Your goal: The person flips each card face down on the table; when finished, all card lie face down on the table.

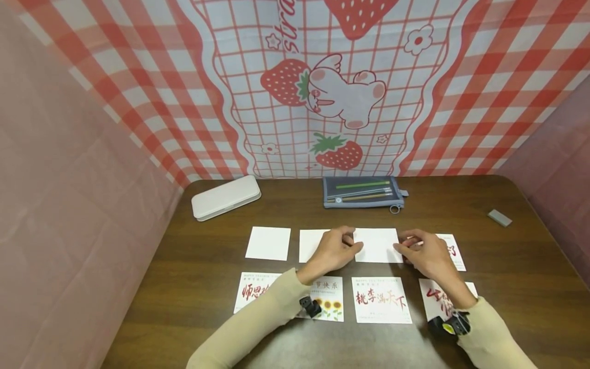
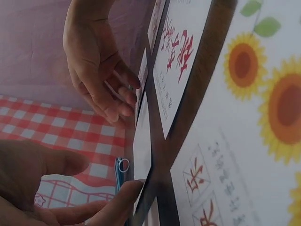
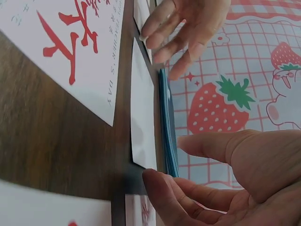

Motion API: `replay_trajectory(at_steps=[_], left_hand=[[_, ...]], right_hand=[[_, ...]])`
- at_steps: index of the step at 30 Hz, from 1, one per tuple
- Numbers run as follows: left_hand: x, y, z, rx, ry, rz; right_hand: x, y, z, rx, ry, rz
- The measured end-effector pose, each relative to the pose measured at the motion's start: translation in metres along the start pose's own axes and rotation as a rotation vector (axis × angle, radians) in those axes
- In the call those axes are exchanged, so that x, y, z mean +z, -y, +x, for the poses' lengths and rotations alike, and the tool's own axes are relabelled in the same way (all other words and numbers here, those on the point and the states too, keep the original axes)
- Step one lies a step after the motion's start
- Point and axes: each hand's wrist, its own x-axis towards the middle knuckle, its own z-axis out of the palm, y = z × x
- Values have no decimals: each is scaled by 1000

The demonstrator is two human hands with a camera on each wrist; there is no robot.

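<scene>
A blank white card [image 1: 377, 245] lies flat in the back row, between my two hands. My left hand [image 1: 334, 251] is at its left edge, thumb and fingers apart, with a fingertip right at the card's near corner in the left wrist view. At the opposite edge, my right hand [image 1: 426, 253] has its thumb and fingers spread, fingertips close by the corner. It partly covers a card with red writing [image 1: 454, 251]. Another blank card [image 1: 311, 245] is half hidden behind the left hand. Neither palm holds anything.
Farther left lies a blank card [image 1: 268, 243]. In the front row are printed cards, including one with sunflowers [image 1: 329, 302] and one with red characters [image 1: 381, 301]. Behind stand a white case [image 1: 226, 197], a mesh pencil pouch [image 1: 363, 192] and a grey eraser [image 1: 500, 218].
</scene>
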Motion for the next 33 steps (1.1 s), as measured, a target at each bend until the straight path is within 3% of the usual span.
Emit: replay_trajectory(at_steps=[12,23,33], left_hand=[[30,-25,9,52,74,-94],[56,-51,23,-50,143,-208],[83,-66,27,-83,56,-320]], right_hand=[[-25,-20,-13,-43,-85,-58],[-43,-49,-24,-1,-179,-106],[-54,-74,-33,108,-233,-125]])
